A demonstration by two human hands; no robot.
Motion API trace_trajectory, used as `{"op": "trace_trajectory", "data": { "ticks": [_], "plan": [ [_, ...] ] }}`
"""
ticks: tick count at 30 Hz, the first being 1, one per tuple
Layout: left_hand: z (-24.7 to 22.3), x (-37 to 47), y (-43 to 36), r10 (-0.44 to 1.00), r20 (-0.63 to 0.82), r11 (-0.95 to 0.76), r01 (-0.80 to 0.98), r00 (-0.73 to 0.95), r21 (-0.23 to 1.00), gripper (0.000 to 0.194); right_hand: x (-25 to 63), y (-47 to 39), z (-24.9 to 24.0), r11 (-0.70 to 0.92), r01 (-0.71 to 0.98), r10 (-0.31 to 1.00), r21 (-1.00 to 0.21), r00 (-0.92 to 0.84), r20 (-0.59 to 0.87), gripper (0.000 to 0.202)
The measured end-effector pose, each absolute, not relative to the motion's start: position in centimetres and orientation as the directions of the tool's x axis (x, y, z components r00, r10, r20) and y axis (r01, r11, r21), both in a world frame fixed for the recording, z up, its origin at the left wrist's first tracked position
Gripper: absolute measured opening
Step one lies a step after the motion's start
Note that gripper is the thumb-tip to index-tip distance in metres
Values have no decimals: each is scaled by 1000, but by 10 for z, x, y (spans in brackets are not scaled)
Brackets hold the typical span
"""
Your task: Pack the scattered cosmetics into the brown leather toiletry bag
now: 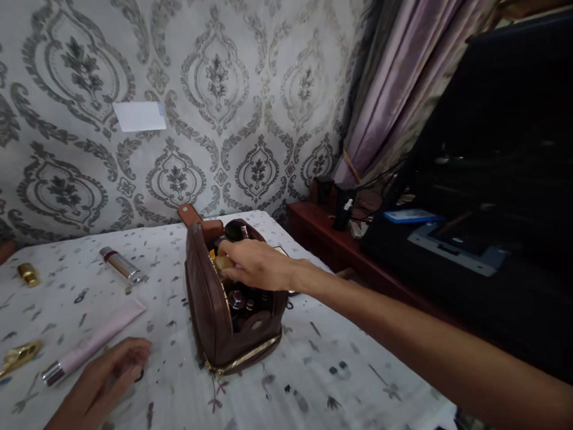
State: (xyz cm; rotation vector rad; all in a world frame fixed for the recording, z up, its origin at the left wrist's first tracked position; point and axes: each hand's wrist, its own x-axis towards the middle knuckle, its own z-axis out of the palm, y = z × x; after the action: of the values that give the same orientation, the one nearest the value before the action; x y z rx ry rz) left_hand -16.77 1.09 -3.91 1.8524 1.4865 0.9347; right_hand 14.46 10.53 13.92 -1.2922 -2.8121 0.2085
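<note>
A brown toiletry bag [206,302] stands unzipped on a white printed sheet [302,377]. My right hand [259,265] reaches into its top, fingers bent around a rounded tan item that I cannot identify. Parts of those fingers are hidden by the bag's contents. Inside, dark bottles with shiny caps [236,299] sit near the front end. My left hand [111,373] rests low on the sheet, holding nothing, its fingers loosely bent with a gap at the thumb. Beside it lies a pale pink tube [98,336] with a silver cap.
A clear-and-brown cylindrical bottle [121,265], a small gold cap [28,274] and a gold, long-stemmed object [16,355] lie on the left. A patterned wall [218,75] rises behind. To the right are a reddish-brown wooden ledge [315,227] and a large dark screen [498,140].
</note>
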Motion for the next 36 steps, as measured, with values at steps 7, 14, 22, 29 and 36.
{"op": "trace_trajectory", "data": {
  "ticks": [7, 14, 22, 29, 36],
  "plan": [
    [-48, -168, 16, 981, 168, -190, 597, 92, 780, 34, 149, 112, 147, 748, 664, 658, -10, -744, -114, 22],
    [-34, -165, 12, 971, 191, -239, 625, 144, 743, 33, 149, 114, 147, 808, 588, 580, -24, -803, -140, 26],
    [-35, -173, 17, 968, 154, -246, 647, 196, 722, 35, 151, 116, 142, 840, 535, 543, 91, -822, -174, 25],
    [-39, -182, 20, 967, 100, -234, 665, 233, 710, 33, 147, 107, 141, 833, 517, 554, 199, -784, -280, 25],
    [-41, -183, 19, 950, 96, -279, 676, 296, 682, 33, 143, 104, 140, 829, 502, 557, 248, -784, -274, 23]
  ]
}}
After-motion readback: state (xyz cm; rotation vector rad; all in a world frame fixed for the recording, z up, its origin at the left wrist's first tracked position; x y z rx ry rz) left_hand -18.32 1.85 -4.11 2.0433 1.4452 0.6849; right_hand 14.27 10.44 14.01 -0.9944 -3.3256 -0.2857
